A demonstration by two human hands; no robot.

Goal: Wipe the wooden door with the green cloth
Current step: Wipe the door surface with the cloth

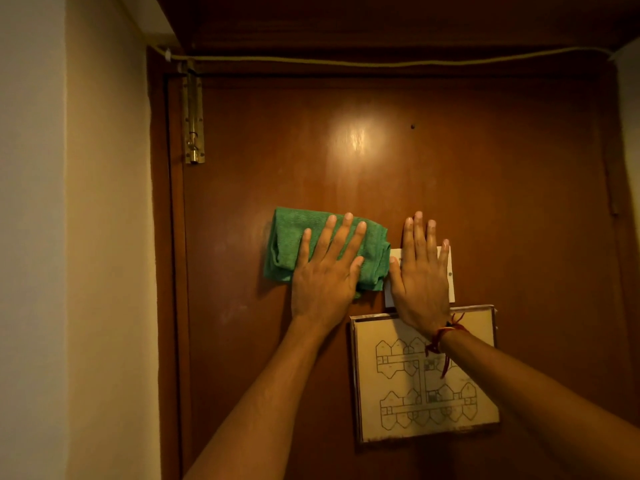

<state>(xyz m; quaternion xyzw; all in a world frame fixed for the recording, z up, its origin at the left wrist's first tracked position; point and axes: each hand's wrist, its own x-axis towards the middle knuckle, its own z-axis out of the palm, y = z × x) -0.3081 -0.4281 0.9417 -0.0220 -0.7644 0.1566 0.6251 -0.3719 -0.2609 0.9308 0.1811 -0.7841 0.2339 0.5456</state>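
Note:
The brown wooden door [381,161] fills the view, with a bright glare spot on its upper middle. A folded green cloth [287,244] lies flat against the door at mid height. My left hand [325,275] presses on the cloth's right half with its fingers spread, holding it against the wood. My right hand [420,282] rests flat and open on the door just right of the cloth, covering most of a white card [451,282]. A red thread is tied around my right wrist.
A framed floor plan [398,393] hangs on the door below my right hand. A brass bolt latch [193,119] sits at the door's upper left edge. A thin cable [346,62] runs along the top frame. A pale wall [86,237] stands at the left.

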